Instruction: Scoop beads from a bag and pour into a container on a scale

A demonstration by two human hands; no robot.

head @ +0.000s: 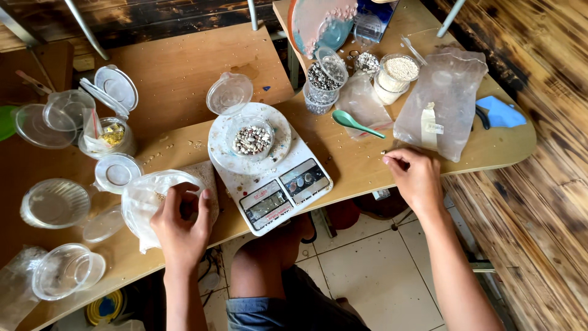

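Observation:
My left hand (181,225) grips the rim of a clear plastic bag (145,197) lying on the wooden table (184,73) left of a white kitchen scale (278,184). A small clear cup of mixed beads or pebbles (252,140) stands on the scale's round plate, its lid (229,93) hinged open behind it. My right hand (416,178) rests on the table's front edge to the right of the scale, fingertips pinched together on something tiny near a flat clear bag (444,98).
Several empty clear cups and lids (67,270) sit at the left. A green spoon (355,123), tubs of white grains (398,72) and dark mixed stones (324,76), a glazed plate (318,21) and a blue cloth (502,111) lie at the back right.

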